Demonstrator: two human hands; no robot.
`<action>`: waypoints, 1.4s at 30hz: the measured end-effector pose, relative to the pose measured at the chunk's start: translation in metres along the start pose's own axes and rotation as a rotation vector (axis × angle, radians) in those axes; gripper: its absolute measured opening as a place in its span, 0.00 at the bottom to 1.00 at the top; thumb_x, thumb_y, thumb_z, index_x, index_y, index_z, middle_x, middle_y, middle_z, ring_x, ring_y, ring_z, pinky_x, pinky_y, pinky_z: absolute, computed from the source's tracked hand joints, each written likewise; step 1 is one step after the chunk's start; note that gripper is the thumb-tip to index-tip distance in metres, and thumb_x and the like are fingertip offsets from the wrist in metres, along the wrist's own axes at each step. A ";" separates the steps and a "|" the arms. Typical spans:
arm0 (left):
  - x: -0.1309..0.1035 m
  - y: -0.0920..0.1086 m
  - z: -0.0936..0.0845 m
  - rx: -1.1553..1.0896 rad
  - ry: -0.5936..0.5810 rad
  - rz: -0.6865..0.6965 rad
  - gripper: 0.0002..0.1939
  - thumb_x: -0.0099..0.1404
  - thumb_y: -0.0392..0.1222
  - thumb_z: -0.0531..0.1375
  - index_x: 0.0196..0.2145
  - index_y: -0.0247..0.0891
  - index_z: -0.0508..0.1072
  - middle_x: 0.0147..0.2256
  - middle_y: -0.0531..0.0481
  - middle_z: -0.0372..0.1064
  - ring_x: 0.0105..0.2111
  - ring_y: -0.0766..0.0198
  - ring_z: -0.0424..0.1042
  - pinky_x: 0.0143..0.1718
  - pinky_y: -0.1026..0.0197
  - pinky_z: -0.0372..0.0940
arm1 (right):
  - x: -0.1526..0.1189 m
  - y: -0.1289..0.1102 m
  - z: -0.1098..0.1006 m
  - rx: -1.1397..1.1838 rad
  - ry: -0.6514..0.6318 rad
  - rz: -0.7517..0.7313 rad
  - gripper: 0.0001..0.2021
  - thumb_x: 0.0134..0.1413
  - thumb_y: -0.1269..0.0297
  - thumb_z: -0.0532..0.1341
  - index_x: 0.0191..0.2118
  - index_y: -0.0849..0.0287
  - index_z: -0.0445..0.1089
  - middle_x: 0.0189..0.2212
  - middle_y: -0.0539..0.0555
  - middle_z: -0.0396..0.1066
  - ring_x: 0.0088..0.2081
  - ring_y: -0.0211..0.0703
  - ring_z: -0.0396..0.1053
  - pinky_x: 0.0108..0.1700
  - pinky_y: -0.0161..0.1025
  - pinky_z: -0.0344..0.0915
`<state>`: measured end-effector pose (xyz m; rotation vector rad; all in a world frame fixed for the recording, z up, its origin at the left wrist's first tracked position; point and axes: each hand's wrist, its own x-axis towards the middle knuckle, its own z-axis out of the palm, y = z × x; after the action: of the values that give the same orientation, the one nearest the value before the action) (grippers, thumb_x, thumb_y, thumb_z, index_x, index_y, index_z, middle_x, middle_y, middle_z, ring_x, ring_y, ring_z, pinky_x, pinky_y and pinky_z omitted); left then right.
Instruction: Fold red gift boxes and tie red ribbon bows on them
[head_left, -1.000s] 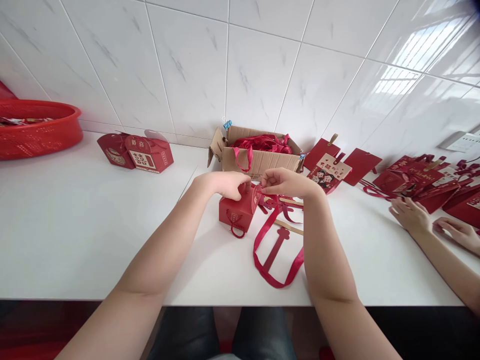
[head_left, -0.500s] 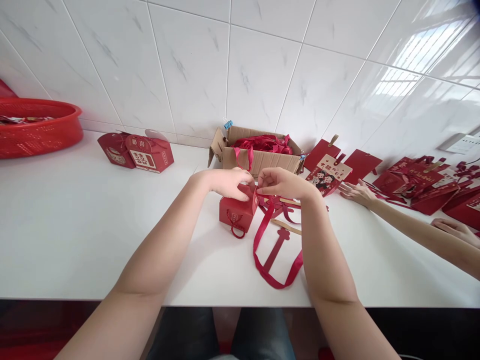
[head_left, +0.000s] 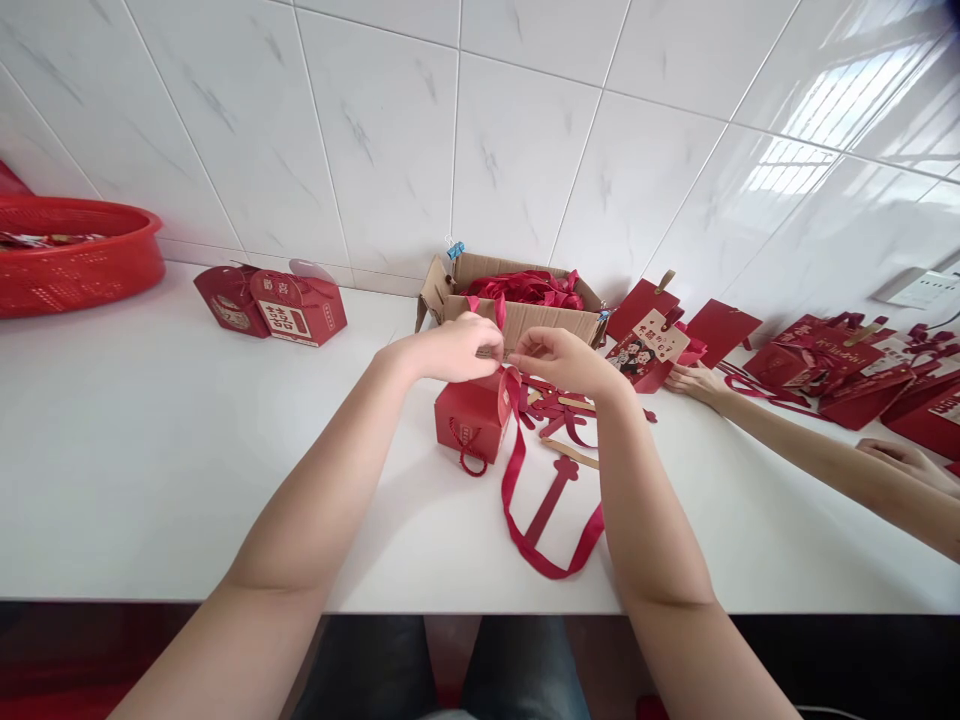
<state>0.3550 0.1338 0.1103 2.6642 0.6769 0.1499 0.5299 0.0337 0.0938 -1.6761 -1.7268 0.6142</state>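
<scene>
A small red gift box with a cord loop on its side stands on the white table, under both hands. My left hand is at the top of the box, its fingers pinched on the red ribbon. Close beside it, my right hand also has its fingers pinched together on the ribbon. The fingertips nearly touch, and part of the ribbon between them is hidden. From the box the long red ribbon loops down over the table. Red and tan paper strips lie to the right of the box.
Behind stands a cardboard box full of red ribbon. Two red boxes and a red basket are at the left. At the right, a person's hand is by red bags.
Both of my hands have risen slightly above the box, with the ribbon now drawn up at its top. The other person's hand has shifted a little left to a red bag.
</scene>
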 end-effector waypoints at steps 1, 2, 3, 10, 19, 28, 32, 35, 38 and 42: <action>-0.002 -0.001 -0.003 -0.004 0.053 0.041 0.09 0.57 0.43 0.54 0.33 0.41 0.72 0.49 0.49 0.67 0.52 0.53 0.62 0.49 0.57 0.61 | 0.001 -0.001 0.002 0.016 0.049 -0.008 0.13 0.53 0.53 0.60 0.32 0.59 0.67 0.31 0.51 0.70 0.32 0.38 0.65 0.33 0.36 0.60; -0.003 -0.002 -0.005 -0.015 0.109 0.072 0.09 0.57 0.43 0.53 0.32 0.40 0.72 0.48 0.48 0.67 0.51 0.53 0.63 0.49 0.56 0.61 | 0.002 -0.002 0.004 0.042 0.077 -0.029 0.15 0.55 0.51 0.58 0.34 0.59 0.68 0.32 0.51 0.69 0.32 0.38 0.65 0.34 0.36 0.60; -0.005 -0.002 -0.007 -0.035 0.160 0.084 0.09 0.58 0.43 0.53 0.32 0.39 0.71 0.47 0.48 0.67 0.49 0.54 0.64 0.47 0.56 0.62 | 0.004 -0.002 0.007 0.073 0.078 -0.062 0.17 0.56 0.49 0.57 0.35 0.59 0.69 0.32 0.52 0.69 0.32 0.38 0.64 0.35 0.36 0.60; -0.011 0.001 -0.012 -0.271 0.263 -0.023 0.09 0.59 0.44 0.52 0.35 0.40 0.69 0.35 0.49 0.68 0.33 0.60 0.69 0.33 0.58 0.63 | 0.015 -0.002 0.023 0.182 -0.052 -0.207 0.22 0.58 0.41 0.53 0.36 0.58 0.68 0.31 0.51 0.69 0.34 0.39 0.65 0.39 0.37 0.63; -0.028 0.013 -0.024 -0.394 0.413 0.114 0.10 0.62 0.45 0.52 0.36 0.38 0.70 0.36 0.49 0.70 0.39 0.60 0.70 0.40 0.58 0.64 | 0.001 -0.012 0.010 0.364 -0.068 -0.122 0.30 0.55 0.34 0.48 0.31 0.58 0.68 0.31 0.54 0.71 0.34 0.41 0.68 0.37 0.37 0.66; -0.018 -0.005 -0.019 -0.057 0.150 -0.133 0.15 0.58 0.53 0.55 0.37 0.41 0.71 0.37 0.49 0.73 0.33 0.60 0.71 0.30 0.62 0.61 | 0.006 -0.009 0.016 0.374 0.060 -0.122 0.20 0.54 0.45 0.59 0.28 0.60 0.70 0.24 0.50 0.65 0.24 0.33 0.58 0.26 0.33 0.54; -0.011 -0.016 -0.020 0.059 -0.112 -0.252 0.17 0.55 0.54 0.56 0.36 0.41 0.73 0.39 0.46 0.74 0.34 0.56 0.72 0.29 0.61 0.60 | 0.013 -0.004 0.023 0.301 0.049 0.033 0.19 0.53 0.48 0.59 0.25 0.61 0.69 0.19 0.46 0.56 0.20 0.30 0.49 0.23 0.33 0.47; -0.008 -0.018 -0.018 0.053 -0.152 -0.245 0.15 0.55 0.50 0.55 0.35 0.41 0.74 0.35 0.46 0.75 0.33 0.55 0.72 0.28 0.61 0.59 | 0.017 -0.001 0.028 0.271 0.017 0.068 0.18 0.52 0.51 0.59 0.23 0.61 0.69 0.19 0.47 0.59 0.20 0.30 0.51 0.23 0.33 0.50; -0.006 -0.018 -0.017 0.043 -0.131 -0.242 0.13 0.55 0.48 0.55 0.33 0.41 0.74 0.33 0.46 0.76 0.33 0.55 0.72 0.27 0.61 0.59 | 0.020 0.003 0.032 0.290 -0.023 0.110 0.16 0.51 0.54 0.59 0.23 0.61 0.71 0.22 0.49 0.65 0.22 0.32 0.57 0.25 0.33 0.54; -0.006 -0.018 -0.017 0.036 -0.129 -0.241 0.13 0.55 0.48 0.54 0.33 0.41 0.73 0.32 0.47 0.76 0.34 0.55 0.72 0.28 0.61 0.59 | 0.022 0.004 0.036 0.302 -0.057 0.130 0.16 0.52 0.54 0.59 0.24 0.61 0.73 0.22 0.50 0.67 0.23 0.33 0.60 0.26 0.33 0.57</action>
<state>0.3387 0.1508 0.1189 2.5725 0.9570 -0.1004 0.5074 0.0598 0.0688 -1.5757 -1.4837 0.9410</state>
